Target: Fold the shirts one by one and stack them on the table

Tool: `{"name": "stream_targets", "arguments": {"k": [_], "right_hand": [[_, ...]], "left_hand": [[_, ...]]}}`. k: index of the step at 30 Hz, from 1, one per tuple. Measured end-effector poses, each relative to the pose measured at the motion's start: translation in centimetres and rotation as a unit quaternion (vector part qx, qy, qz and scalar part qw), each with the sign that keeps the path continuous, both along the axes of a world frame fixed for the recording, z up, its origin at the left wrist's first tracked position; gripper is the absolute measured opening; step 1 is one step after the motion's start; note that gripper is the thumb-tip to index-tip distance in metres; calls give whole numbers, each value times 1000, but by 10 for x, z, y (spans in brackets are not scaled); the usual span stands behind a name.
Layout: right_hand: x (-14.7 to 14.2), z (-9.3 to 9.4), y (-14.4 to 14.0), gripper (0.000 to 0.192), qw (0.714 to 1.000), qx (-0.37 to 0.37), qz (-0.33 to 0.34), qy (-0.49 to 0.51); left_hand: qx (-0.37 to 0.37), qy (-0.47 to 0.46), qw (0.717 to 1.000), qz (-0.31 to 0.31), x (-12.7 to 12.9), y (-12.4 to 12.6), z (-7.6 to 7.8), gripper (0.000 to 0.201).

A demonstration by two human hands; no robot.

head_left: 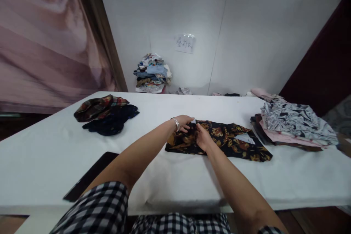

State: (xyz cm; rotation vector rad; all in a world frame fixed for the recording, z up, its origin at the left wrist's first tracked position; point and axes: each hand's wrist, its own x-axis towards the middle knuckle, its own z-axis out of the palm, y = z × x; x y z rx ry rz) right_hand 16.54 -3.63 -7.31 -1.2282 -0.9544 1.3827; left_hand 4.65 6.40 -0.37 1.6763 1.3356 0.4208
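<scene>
A black shirt with a brown and gold floral print lies folded lengthwise on the white table, its collar with a pale label to the right. My left hand, a silver bracelet on its wrist, grips cloth at the top edge of the shirt's left part. Close beside it, my right hand has its fingers closed on the same part of the shirt. A small white piece shows between the two hands. Some fingertips are hidden in the fabric.
A plaid garment and a dark blue garment lie crumpled at left. Nearer me is a flat black board. Folded garments are stacked at right. Behind the table, a clothes pile stands against the wall below a paper sign.
</scene>
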Motion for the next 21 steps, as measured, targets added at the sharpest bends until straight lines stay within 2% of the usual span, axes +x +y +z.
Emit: {"name": "stream_targets", "arguments": {"k": [2,5,8,11,15,18,21], "right_hand": [[4,-5,-2,57,999,-7,-37,32],[5,-12,-3,65,995,-4,-83,57],[1,-14,0,72,996,-13,-89,26],[-4,-12,4,80,995,-27,-92,-19],[-4,-10,5,78,981,-4,-99,-166],[-1,-8,1,76,945,11,-73,-317],[-1,-3,-6,72,917,40,-51,-393]], "left_hand": [[19,3,1000,24,-4,-2,-9,43],[60,36,992,102,-30,5,-22,55],[54,69,984,156,-55,8,-40,66],[35,75,980,178,-64,5,-58,64],[-4,41,985,166,-61,1,-69,43],[-33,10,990,137,-57,-2,-70,28],[-11,-3,991,132,-56,-3,-65,22]]}}
